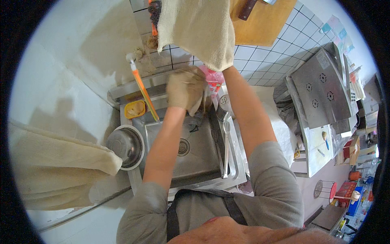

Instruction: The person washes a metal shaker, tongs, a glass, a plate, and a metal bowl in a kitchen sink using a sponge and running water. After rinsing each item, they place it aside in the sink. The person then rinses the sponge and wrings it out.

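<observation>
My left hand (184, 90) is blurred above the back of a stainless steel sink (198, 164); a beige cloth or glove covers it, and which one I cannot tell. Darker, crumpled material lies against its right side. At the upper middle, a cream towel (196, 33) hides my right hand from the wrist on, so its grip does not show. Beside that wrist stands a pink and red package (214, 82). Metal tongs (226, 149) lie along the sink's right rim, below a metal shaker with a perforated lid (225, 103).
Left of the sink are a steel bowl (125, 147), a yellow dish (134, 109), an orange tube (143, 88) and another hanging towel (61, 164). A wooden board (259, 27) with a dark-handled knife (247, 9) is at the top. A steel appliance (320, 88) stands right.
</observation>
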Tool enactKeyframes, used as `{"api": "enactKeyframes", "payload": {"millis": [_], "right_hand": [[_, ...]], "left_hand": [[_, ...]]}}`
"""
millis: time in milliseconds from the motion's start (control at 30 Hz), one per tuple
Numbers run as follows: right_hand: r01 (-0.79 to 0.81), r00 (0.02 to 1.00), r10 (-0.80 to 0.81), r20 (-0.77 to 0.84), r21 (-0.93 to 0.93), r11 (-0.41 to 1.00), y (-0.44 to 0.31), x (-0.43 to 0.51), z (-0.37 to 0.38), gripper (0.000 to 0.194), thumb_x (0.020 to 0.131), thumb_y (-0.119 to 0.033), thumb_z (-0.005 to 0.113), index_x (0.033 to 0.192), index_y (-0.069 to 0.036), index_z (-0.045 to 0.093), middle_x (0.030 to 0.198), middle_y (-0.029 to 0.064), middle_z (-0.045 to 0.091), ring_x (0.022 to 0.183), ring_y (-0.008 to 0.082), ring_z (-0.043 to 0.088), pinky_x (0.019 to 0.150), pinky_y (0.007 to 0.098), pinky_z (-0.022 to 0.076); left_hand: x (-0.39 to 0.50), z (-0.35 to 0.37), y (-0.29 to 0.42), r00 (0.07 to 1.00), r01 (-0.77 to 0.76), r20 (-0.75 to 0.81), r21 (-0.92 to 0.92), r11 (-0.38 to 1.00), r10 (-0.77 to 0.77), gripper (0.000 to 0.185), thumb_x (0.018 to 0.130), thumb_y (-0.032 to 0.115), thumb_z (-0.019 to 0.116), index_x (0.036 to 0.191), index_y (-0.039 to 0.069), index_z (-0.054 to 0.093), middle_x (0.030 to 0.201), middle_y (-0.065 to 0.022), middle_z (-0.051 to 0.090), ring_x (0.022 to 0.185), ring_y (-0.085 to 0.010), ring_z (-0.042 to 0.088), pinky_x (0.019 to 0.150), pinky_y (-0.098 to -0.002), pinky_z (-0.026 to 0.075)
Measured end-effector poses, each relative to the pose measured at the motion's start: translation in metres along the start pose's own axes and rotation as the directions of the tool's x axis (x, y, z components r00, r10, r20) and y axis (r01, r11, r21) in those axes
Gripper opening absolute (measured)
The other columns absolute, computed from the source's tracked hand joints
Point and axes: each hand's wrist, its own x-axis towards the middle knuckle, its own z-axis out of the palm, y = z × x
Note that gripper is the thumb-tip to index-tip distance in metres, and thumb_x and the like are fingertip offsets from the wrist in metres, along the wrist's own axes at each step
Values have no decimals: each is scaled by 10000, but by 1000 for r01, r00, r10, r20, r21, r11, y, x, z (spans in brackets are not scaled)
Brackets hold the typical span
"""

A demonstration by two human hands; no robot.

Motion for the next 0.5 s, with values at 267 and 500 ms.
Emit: {"api": "enactKeyframes", "payload": {"millis": [267,500], "right_hand": [[14,1000,-14,16,-22,1000,3,-6,1,420,822,-371,520,1096,-53,532,1047,130,588,922,214,571,771,355,448],[-16,999,16,39,-11,1000,-4,-4,-2,394,821,-358,522,1073,-56,541,1030,119,591,913,212,569,769,358,449]], "left_hand": [[-17,-48,12,999,34,-10,115,993,-33,522,825,447,288,1114,51,467,1022,-195,564,919,-283,534,819,-348,453],[-26,-8,32,981,-191,11,181,965,193,427,812,398,338,977,54,530,858,-77,539,832,-208,519,773,-310,453]]}}
